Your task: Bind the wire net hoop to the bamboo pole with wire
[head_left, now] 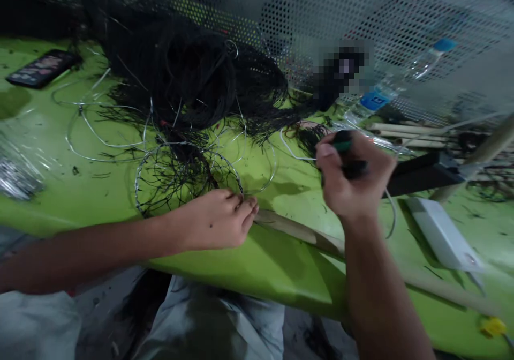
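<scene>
My left hand [220,218] is closed in a pinch at the right side of a wire hoop [137,186] strung with black netting [184,175]. Just beyond its fingertips lies the end of a long wooden stick [297,229]; whether the fingers also grip the stick is hidden. Raised over the table to the right, my right hand [357,172] wraps round a tool with black and green handles [342,141], apparently pliers, blurred by motion. The working end of that tool cannot be made out.
A heap of black netting [193,76] and loose wire loops [108,144] cover the back of the green table [92,199]. A phone [42,69] lies far left. At right are a water bottle [373,102], wooden sticks [405,135], and a white box with a cable [441,232].
</scene>
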### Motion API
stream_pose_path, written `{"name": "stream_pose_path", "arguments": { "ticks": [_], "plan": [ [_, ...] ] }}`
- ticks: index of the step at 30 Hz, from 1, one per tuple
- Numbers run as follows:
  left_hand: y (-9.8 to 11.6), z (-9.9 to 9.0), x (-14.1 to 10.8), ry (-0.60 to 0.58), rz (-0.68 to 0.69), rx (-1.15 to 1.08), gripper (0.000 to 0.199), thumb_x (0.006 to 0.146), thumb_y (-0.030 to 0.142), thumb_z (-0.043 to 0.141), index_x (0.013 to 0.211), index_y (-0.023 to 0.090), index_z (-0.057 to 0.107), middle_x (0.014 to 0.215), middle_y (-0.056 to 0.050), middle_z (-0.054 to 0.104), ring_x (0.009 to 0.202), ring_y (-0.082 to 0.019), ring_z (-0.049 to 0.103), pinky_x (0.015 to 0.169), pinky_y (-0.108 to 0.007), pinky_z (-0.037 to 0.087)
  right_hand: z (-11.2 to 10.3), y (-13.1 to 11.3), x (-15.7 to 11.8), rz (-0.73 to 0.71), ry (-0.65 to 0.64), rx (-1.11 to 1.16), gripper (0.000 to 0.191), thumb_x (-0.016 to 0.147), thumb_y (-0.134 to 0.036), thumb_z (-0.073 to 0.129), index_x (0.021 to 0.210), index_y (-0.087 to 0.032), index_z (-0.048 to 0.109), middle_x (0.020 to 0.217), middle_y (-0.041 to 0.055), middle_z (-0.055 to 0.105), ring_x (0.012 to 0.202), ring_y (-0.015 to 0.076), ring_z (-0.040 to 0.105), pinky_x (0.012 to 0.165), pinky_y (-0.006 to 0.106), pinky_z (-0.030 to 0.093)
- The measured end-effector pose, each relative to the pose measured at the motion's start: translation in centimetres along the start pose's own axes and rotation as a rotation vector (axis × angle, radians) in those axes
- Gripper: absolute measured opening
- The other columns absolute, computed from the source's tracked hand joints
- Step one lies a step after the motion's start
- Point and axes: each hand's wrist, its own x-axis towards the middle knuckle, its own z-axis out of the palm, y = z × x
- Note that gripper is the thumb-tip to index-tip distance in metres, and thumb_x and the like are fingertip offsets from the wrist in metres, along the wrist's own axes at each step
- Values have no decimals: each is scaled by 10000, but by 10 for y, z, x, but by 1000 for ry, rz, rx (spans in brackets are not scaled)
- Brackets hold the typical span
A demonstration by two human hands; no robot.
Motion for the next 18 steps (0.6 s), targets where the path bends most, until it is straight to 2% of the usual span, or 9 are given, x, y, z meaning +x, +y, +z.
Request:
{"name": "stream_pose_path", "arguments": {
  "ticks": [2,3,6,8,10,14,16,18],
  "plan": [
    [2,-2,1,26,17,32,292,945,66,543,1142,35,756,1145,-178,789,888,-217,771,688,-322,589,1,-6,0,-41,-57,-64,306,959,-460,544,818,-189,563,674,16,510,591,114,416,614,294,358],
    [3,-3,1,39,32,41,287,946,73,543,1126,33,762,1125,-182,792,899,-226,774,702,-327,592,2,-8,0,-48,-125,-138,291,956,-449,538,833,-187,568,686,22,536,598,120,436,626,295,361],
    [5,-5,2,68,57,52,280,942,86,539,1073,49,784,1096,-173,800,942,-244,773,743,-335,598,8,-11,2,-16,-364,-420,289,983,-448,466,990,-185,586,827,67,651,708,177,579,655,304,359],
    [6,-6,2,64,60,61,281,939,84,534,1045,74,793,1094,-154,803,948,-239,764,750,-329,594,16,-10,2,13,-481,-519,332,999,-464,448,1111,-182,581,906,91,688,759,215,633,635,304,334],
    [5,-7,2,55,75,75,278,940,87,536,1036,87,796,1095,-147,803,931,-232,754,747,-326,589,28,-12,1,8,-553,-546,384,1000,-487,472,1201,-175,570,992,119,704,790,244,663,621,299,332],
    [3,-9,2,57,123,68,279,933,106,542,1034,67,799,1097,-172,797,917,-248,754,747,-347,598,42,-21,-4,-21,-685,-582,456,1003,-489,509,1295,-144,568,1149,192,684,979,323,695,716,328,455],
    [2,-12,2,54,147,49,295,928,121,538,1043,59,802,1104,-179,796,924,-261,761,756,-360,608,36,-23,0,-41,-734,-566,519,976,-528,566,1341,-159,572,1178,188,685,1072,350,684,805,376,509],
    [1,-15,2,54,161,23,309,928,146,535,1047,65,809,1121,-174,796,933,-266,765,786,-369,616,23,-15,16,-60,-770,-526,563,934,-591,622,1376,-244,585,1221,134,694,1133,341,673,888,410,533]
  ]
}}
